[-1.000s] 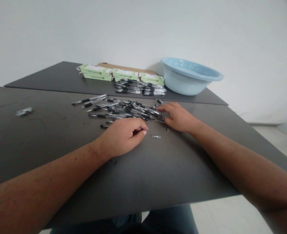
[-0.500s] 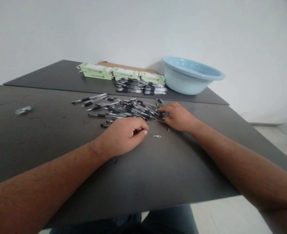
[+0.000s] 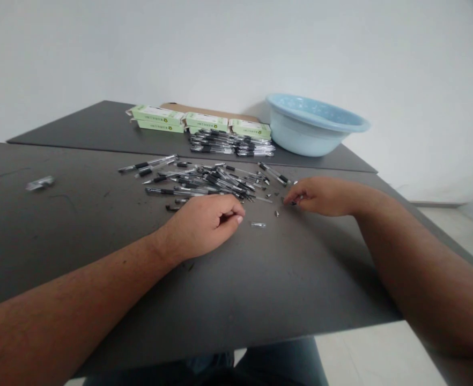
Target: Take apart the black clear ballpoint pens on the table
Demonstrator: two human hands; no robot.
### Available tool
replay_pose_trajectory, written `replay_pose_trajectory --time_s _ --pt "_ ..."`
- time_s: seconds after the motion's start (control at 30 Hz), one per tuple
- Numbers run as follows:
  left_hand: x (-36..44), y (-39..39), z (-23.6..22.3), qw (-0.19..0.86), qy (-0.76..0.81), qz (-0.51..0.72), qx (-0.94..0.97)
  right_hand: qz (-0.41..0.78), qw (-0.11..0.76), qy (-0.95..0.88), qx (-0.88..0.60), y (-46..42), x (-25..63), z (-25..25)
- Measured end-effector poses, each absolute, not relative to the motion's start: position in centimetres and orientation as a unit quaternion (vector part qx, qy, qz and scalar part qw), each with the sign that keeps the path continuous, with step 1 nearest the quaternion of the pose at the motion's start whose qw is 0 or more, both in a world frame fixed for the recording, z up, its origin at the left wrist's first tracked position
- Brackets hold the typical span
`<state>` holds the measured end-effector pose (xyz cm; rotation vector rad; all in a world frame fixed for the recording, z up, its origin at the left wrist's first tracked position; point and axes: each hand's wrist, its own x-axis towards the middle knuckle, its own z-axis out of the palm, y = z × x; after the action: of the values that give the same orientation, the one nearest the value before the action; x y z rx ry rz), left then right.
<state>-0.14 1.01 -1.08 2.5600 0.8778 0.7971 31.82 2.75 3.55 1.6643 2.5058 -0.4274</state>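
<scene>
- left hand (image 3: 206,222): set low at the near edge of the loose pens (image 3: 214,181), back of the hand up; forearm enters from the lower left. fingers are curled, thumb against the index finger; whether anything is pinched cannot be told.
- right hand (image 3: 323,195): right of the loose pens, wrist bent, fingers pointing left and down, fingertips close to the desk (image 3: 236,295). fingers are bent together; their grip is hidden, so a held part cannot be confirmed.
- loose pens: heaped crosswise at the middle of the desk, beyond the left hand.
- small metal tip (image 3: 277,214) and clear piece (image 3: 258,225): lying between the hands.
- clear packet (image 3: 40,183): far left, well apart from the heap.
- desk: dark grey, scuffed, with a seam across it.
- beyond the seam: stacked pens (image 3: 214,143) in front of green boxes (image 3: 158,115); blue basin (image 3: 301,138) to their right.
- room: plain pale wall (image 3: 180,48) behind; light floor (image 3: 365,348) at lower right.
</scene>
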Motion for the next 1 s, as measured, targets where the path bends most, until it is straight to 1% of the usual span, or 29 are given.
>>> replay_pose_trajectory --time_s 0.1,0.2,0.27,0.37,0.47,0.53,0.67,0.73,1.0 --pt "-0.2 1.0 -1.1 0.161 0.307 0.279 0.896 -0.155 0.059 0.830 0.532 2.9 32.1 3.3" --pt "-0.1 1.0 -1.0 0.162 0.308 0.282 0.894 -0.156 0.043 0.836 0.524 2.9 32.0 3.5" --pt "-0.1 1.0 -1.0 0.164 0.306 0.281 0.894 -0.122 0.003 0.827 0.549 3.1 31.5 3.6" --pt "-0.1 0.9 -1.0 0.166 0.302 0.279 0.896 -0.041 -0.081 0.799 0.594 4.1 30.3 3.0" --pt "-0.1 0.9 -1.0 0.162 0.301 0.280 0.897 -0.002 -0.134 0.801 0.584 6.0 28.7 2.0" --pt "-0.1 0.9 -1.0 0.160 0.304 0.282 0.896 0.016 -0.125 0.815 0.565 7.3 27.8 1.4" --pt "-0.1 0.9 -1.1 0.159 0.301 0.283 0.897 0.030 -0.060 0.835 0.546 9.1 26.7 1.0" --pt "-0.1 0.9 -1.1 0.157 0.297 0.284 0.898 0.033 -0.042 0.837 0.545 9.4 26.4 0.9" --pt "-0.2 0.9 -1.1 0.169 0.290 0.287 0.897 0.058 -0.026 0.826 0.560 10.1 26.7 0.4"
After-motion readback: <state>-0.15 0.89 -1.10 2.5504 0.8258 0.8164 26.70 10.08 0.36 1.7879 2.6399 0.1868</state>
